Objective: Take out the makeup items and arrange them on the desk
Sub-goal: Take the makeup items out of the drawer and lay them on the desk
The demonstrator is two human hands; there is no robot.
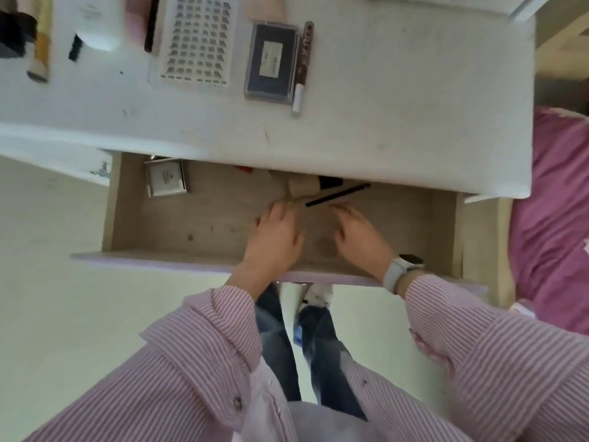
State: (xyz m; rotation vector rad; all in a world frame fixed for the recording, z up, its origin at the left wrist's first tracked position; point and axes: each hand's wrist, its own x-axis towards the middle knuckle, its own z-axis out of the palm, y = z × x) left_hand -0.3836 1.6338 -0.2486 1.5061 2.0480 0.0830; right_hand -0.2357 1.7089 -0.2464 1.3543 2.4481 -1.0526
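Observation:
Both hands reach into the open wooden drawer [191,224] under the white desk [398,122]. My left hand [275,232] has its fingertips at a beige tube [302,186] lying near the drawer's back; the grip is blurred. My right hand [358,229] hovers with fingers spread just below a thin black pencil [338,195]. A small square white box [165,179] lies in the drawer's left back corner. On the desk sit a grey compact [272,60], a brown-and-white tube [302,68] and a clear lash tray [196,41].
More bottles and dark items [38,43] stand at the desk's far left. A red object [243,169] peeks from under the desk edge. A pink-covered bed [557,218] lies to the right. The drawer front [153,260] juts toward my legs.

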